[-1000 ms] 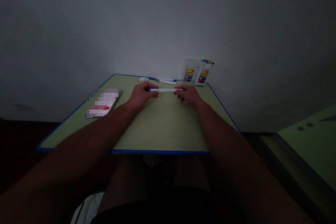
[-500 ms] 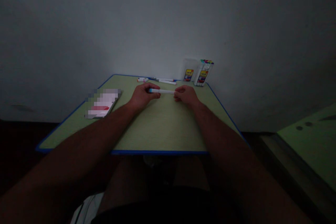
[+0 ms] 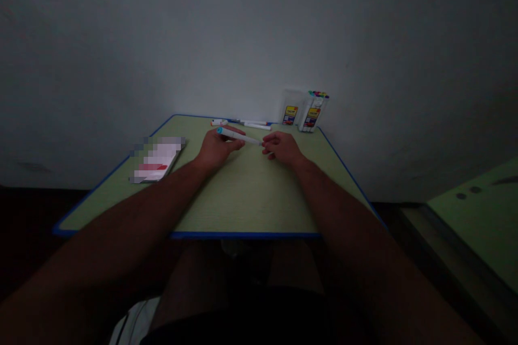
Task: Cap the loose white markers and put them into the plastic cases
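A white marker point(image 3: 238, 135) with a light-blue end is held above the table in both hands. My left hand point(image 3: 216, 146) is closed around its left part, thumb in front, the blue end resting over the hand. My right hand point(image 3: 284, 146) has curled fingers, and its fingertips meet the marker's narrow right end. Whether a small cap sits within those fingers is hidden. Behind the hands, several white markers point(image 3: 258, 126) lie along the back of the table, one with an orange end point(image 3: 213, 123).
A pale green table point(image 3: 251, 199) with a blue edge stands against a grey wall point(image 3: 259, 38). At left lies a phone-like flat object point(image 3: 156, 164), partly pixelated. Back right stand a clear case point(image 3: 290, 110) and a case packed with colour-capped markers point(image 3: 312, 116).
The marker has shifted left and tilted, its blue end now higher and more exposed. My right hand has moved slightly left, and more of the marker's right end shows.
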Demonstrator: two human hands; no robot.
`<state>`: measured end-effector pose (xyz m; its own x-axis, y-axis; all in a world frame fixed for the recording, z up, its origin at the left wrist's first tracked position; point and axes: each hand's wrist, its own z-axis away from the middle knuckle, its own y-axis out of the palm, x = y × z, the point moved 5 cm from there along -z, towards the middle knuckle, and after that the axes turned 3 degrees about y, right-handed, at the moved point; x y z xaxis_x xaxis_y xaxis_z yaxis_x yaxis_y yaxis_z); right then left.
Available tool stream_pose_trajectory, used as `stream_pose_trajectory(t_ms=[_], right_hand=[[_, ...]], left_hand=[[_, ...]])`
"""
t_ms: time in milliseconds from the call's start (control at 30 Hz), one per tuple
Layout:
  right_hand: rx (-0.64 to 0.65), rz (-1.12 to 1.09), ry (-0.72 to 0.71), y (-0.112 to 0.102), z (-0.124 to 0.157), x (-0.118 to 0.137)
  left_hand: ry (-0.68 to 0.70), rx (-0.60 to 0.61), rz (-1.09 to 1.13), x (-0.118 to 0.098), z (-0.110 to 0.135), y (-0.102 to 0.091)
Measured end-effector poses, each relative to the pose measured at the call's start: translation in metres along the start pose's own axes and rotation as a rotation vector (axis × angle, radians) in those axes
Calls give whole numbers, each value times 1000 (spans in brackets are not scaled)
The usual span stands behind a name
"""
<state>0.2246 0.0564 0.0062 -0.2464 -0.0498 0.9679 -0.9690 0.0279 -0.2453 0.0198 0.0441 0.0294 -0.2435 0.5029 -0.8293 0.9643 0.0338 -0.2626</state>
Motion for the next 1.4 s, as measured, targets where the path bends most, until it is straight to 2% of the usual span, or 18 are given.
stream_pose_trajectory(t_ms=[233,667,967,1133,1400], right_hand=[[0,39,-19,-1,1,3],[65,51,-81,3,2,7],[72,2,-84,4,1,6],[142,-89,-107,7,5,8],[192,-97,-120,10,4,6]], left_hand=[[122,-80,-230,1,0,-4],[343,-33,-509,-4,1,-2],[392,39,-610,-5,3,2],[387,138,-665,-3,1,6],[370,191,-720,-3,1,9]])
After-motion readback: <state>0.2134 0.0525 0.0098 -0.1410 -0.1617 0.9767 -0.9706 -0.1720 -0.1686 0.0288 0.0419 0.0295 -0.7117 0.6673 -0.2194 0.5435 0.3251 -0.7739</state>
